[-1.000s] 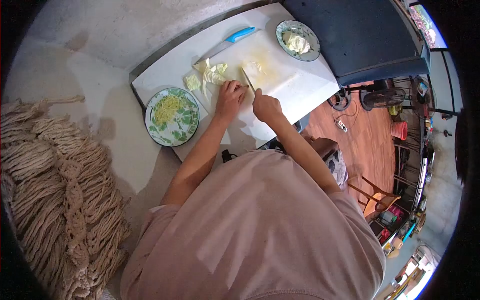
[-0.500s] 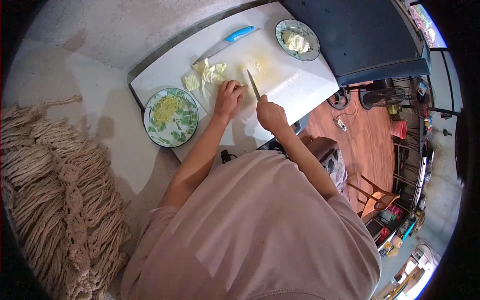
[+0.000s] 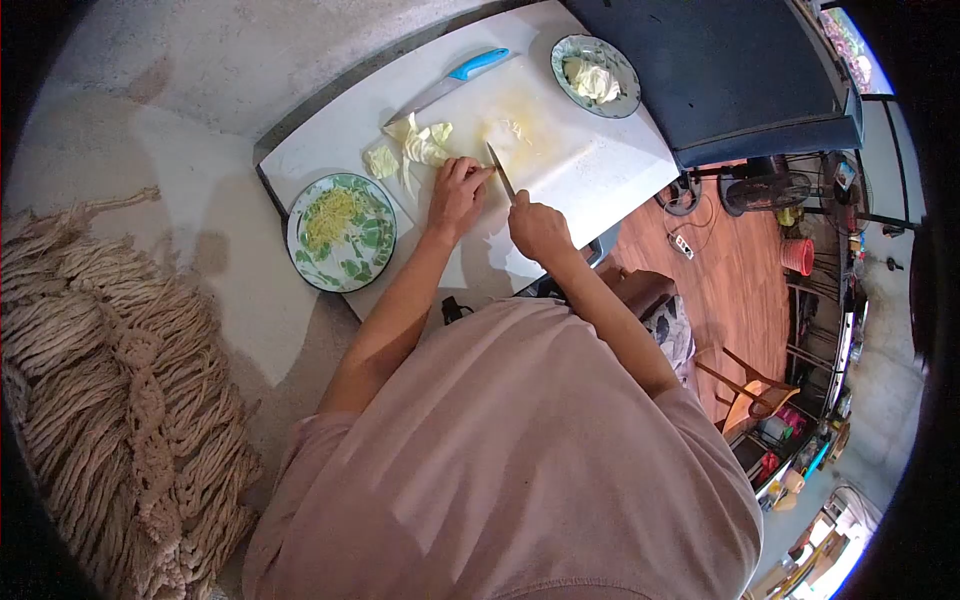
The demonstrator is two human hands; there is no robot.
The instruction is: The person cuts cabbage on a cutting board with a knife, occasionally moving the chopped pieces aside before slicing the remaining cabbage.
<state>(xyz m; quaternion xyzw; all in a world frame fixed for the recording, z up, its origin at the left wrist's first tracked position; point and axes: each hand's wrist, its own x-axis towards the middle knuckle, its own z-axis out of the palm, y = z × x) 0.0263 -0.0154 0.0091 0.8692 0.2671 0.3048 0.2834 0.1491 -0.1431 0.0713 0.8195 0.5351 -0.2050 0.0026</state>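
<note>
My right hand (image 3: 540, 230) is wrapped round the handle of a knife (image 3: 503, 175), its blade pointing away from me over the white cutting board (image 3: 575, 130). Close to the blade's left side, my left hand (image 3: 457, 200) has its fingers bent and pressed together on a small pale piece of cabbage, mostly hidden under the fingertips. Loose cabbage leaves (image 3: 425, 145) lie just beyond that hand, at the board's left side. A few thin shreds (image 3: 517, 130) rest on the board past the knife tip.
A green-and-white enamel plate (image 3: 372, 262) holding fine yellowish shreds stands at the left. At the far right corner is an enamel dish (image 3: 625, 103) with a cabbage chunk. A blue-handled knife (image 3: 478, 64) lies along the board's far edge. A dark cabinet (image 3: 720, 80) borders the table.
My right hand and the knife have shifted slightly left, bringing the blade nearer my left fingertips. My left hand stays almost in place.
</note>
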